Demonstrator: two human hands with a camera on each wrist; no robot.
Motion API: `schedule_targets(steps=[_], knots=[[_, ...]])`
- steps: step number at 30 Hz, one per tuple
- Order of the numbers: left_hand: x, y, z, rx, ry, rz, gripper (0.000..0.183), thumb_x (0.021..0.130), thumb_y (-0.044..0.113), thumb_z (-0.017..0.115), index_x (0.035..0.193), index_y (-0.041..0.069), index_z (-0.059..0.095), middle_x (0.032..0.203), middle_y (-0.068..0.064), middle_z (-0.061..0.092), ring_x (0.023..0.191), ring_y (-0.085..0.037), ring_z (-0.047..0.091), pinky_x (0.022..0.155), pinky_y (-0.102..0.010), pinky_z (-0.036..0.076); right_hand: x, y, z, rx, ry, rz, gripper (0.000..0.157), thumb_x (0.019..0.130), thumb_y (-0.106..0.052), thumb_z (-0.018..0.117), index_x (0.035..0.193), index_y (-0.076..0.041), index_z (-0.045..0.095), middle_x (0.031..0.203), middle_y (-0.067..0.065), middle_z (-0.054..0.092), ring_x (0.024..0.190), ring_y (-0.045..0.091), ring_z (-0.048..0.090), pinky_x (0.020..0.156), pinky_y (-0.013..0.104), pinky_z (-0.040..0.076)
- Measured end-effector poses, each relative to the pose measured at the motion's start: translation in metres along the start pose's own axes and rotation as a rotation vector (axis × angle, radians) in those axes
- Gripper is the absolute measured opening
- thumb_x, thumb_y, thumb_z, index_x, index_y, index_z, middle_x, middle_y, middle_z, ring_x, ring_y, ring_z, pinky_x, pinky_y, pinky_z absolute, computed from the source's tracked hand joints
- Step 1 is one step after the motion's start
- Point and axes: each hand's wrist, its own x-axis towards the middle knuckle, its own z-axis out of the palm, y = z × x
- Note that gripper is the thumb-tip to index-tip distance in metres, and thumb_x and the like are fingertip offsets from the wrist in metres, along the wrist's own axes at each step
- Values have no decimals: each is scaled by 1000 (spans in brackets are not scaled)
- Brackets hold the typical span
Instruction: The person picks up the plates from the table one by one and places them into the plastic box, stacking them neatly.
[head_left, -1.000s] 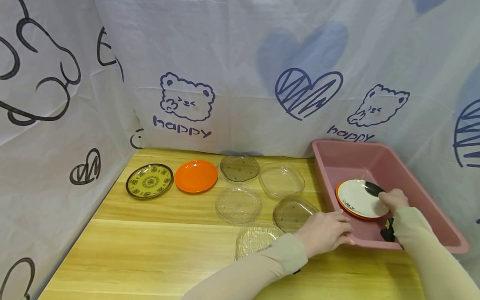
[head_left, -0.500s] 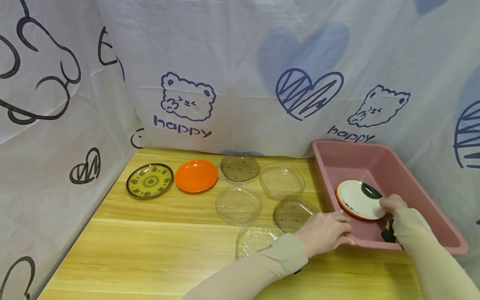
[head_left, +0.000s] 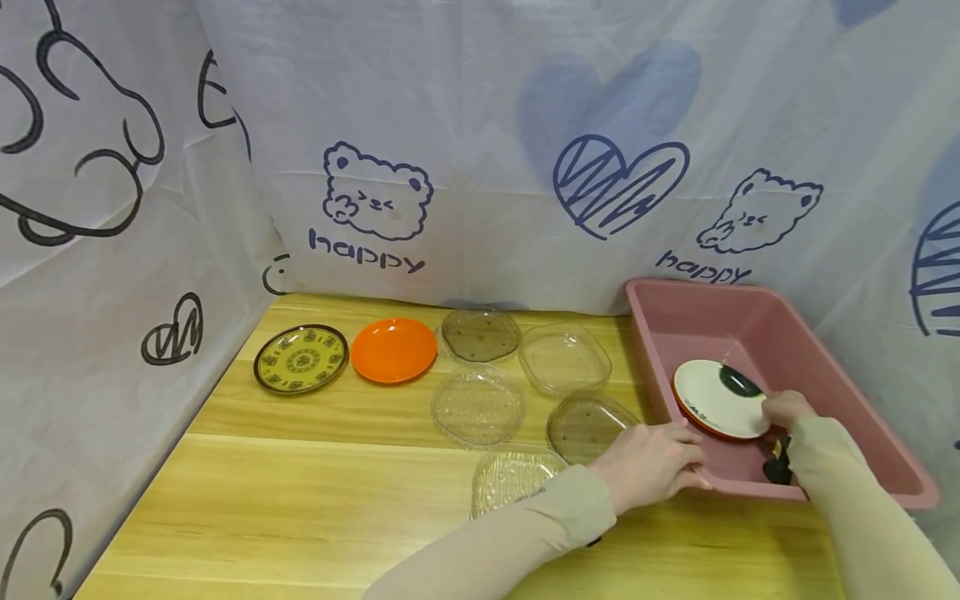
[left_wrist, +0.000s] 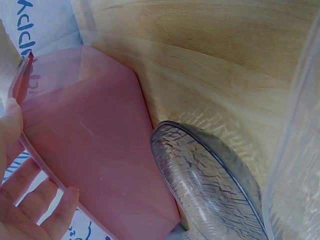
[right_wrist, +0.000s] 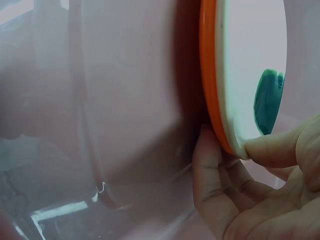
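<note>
Far L on the pale wood surface [head_left: 285, 492]: a round yellow plate w/ dark brown rim [head_left: 302, 360], then a shiny round orange plate [head_left: 393, 351]. Both lie flat, side by side, maybe so each one shows.

Next, see-thru dishes, prob. plastic: a clear bumpy one [head_left: 477, 407], a smoky one [head_left: 480, 335] at the back, a clear ribbed one [head_left: 510, 481] in front, a clear one w/ round corners [head_left: 566, 358], & a 2nd smoky one [head_left: 588, 421] near the tub. They're spread out, not stacked, prob. to keep them apart.

L hand [head_left: 648, 462] has its grip on the near L rim of the deep pink plastic tub [head_left: 708, 312], prob. so it won't slip.

In the tub: a round white plate w/ dark green patch [head_left: 708, 400], right on top of a 2nd orange plate [right_wrist: 207, 65]. R hand [head_left: 786, 408] has a narrow grip on their R edge: thumb on top, fingers under, prob. to keep both tog. Can't tell if the far edge touches the tub floor.
</note>
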Motion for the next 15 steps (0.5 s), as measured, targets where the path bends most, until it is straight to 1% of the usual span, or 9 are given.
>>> schedule_targets(steps=[3,5,6,8,9,12,13,14,15], knots=[[0,0,-1,-5,6,2,34,98,57,52,119,37,70,139,14,64,138,-7,53,100,-14,52,1,0,-2,-10,-6,9,23,69,-1,49,70,-16,32,94,11,34,74,19,35,57,31,34],[0,0,-1,-12,8,3,34,98,57,52,119,37,71,139,14,64,138,-7,53,100,-14,52,-1,-2,-1,-9,-6,20,21,70,-1,50,73,-14,34,95,13,33,75,19,36,58,31,35],[0,0,-1,-15,9,3,34,98,57,52,119,37,71,139,14,64,138,-7,53,100,-14,52,-4,-3,0,-3,-11,19,17,71,-1,50,76,-10,37,98,15,34,80,22,37,59,30,36],[-1,0,-1,-19,11,2,35,98,57,52,119,36,71,138,14,64,138,-7,54,100,-14,52,-13,-7,3,22,-11,33,14,76,-2,50,87,-5,42,102,15,35,88,25,38,61,29,39],[-1,0,-1,-20,13,1,35,98,57,52,119,36,71,138,14,64,137,-7,54,100,-14,52,-19,-10,5,34,-9,35,15,79,-3,50,92,-3,43,105,15,36,92,27,37,63,28,39],[-1,0,-1,-17,22,1,35,98,57,52,118,36,71,138,14,65,137,-7,54,99,-14,52,-32,-16,9,62,-10,20,28,85,-6,47,109,5,39,114,20,32,102,31,32,67,25,40],[-1,0,-1,-16,25,1,35,97,57,52,118,36,71,137,14,65,136,-7,55,99,-14,52,-30,-15,9,58,-8,27,33,86,-6,47,114,8,37,118,23,33,102,30,33,67,25,41],[0,0,0,-16,29,2,35,97,57,52,118,36,72,137,14,65,136,-7,55,99,-14,52,-24,-14,8,32,-17,15,43,85,-4,47,123,14,36,125,31,32,102,29,39,67,23,43],[0,0,0,-16,32,1,35,97,57,52,117,36,72,136,14,65,136,-7,55,98,-14,53,-15,-12,5,-3,-20,14,52,83,-3,47,130,17,35,129,35,31,97,26,44,67,22,47]])
